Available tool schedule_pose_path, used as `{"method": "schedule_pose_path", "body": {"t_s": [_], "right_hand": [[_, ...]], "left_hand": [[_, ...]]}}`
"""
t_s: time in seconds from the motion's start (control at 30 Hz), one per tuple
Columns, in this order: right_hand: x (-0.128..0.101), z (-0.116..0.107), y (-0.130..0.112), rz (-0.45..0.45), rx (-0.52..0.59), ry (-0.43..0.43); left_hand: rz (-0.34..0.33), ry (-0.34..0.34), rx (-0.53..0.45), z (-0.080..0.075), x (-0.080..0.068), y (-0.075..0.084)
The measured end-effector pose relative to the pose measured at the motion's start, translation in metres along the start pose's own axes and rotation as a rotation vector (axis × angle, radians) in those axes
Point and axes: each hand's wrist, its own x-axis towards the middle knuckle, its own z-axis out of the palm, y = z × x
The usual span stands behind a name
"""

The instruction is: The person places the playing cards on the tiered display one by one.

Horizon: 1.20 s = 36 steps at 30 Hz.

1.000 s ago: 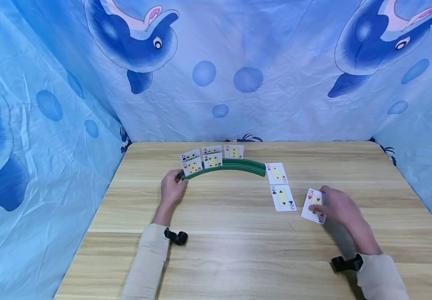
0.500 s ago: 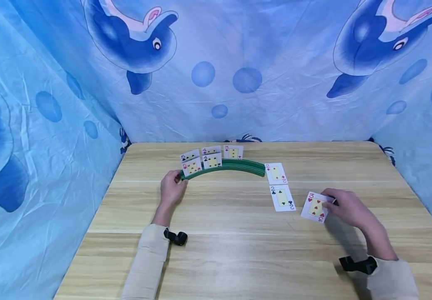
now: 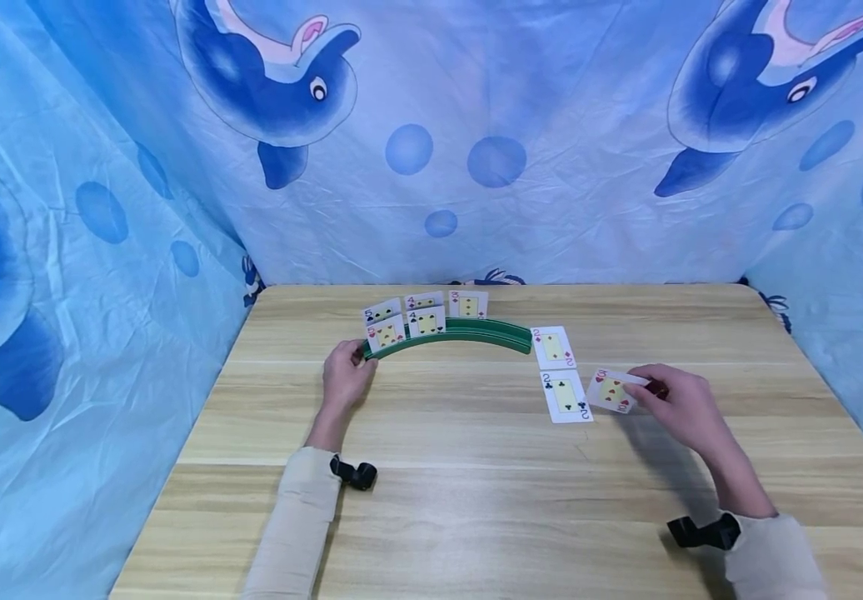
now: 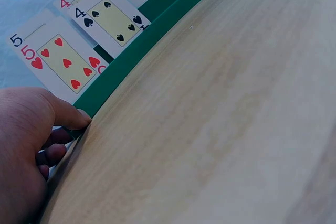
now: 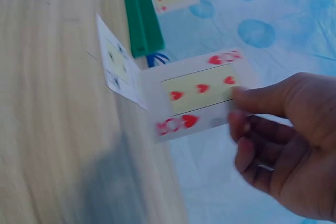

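My right hand (image 3: pixel 682 408) pinches the three of hearts (image 5: pixel 197 88) between thumb and fingers, raised above the table with its face showing. At the far left end of a curved green card holder (image 3: pixel 487 332), my left hand (image 3: pixel 345 375) grips the holder, thumb in front and fingers partly hidden behind. Standing in the holder are the five of hearts (image 4: pixel 65 59) before a black five (image 3: pixel 382 312), and the four of spades (image 4: pixel 108 22) before the four of diamonds (image 3: pixel 424 300). The three of diamonds (image 3: pixel 468 305) stands alone in the back row.
The two of diamonds (image 3: pixel 554 347) and the two of clubs (image 3: pixel 566 396) lie face up by the holder's right end, one below the other. A blue dolphin-print cloth (image 3: pixel 521 225) rises behind the wooden table (image 3: pixel 476 500).
My right hand has lifted the three of hearts off the table and moved it leftward, toward the two of clubs, tilting it. My left hand stays on the holder.
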Motion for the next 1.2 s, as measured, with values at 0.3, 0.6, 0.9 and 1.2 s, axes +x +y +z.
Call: {"method": "schedule_pose_path", "body": {"t_s": [0.3, 0.6, 0.9, 1.2], "right_hand": [[0.013, 0.011, -0.005, -0.047, 0.064, 0.070], [0.036, 0.015, -0.017, -0.073, 0.139, 0.027], [0.064, 0.026, -0.031, -0.099, 0.189, 0.041], [0.086, 0.036, -0.050, -0.087, 0.224, 0.046]], "left_hand": [[-0.002, 0.003, -0.006, 0.000, -0.002, 0.002], [-0.008, -0.005, -0.005, -0.001, -0.002, 0.002], [-0.005, 0.002, -0.011, -0.001, -0.001, 0.003], [0.000, 0.007, -0.014, 0.000, -0.002, 0.003]]}}
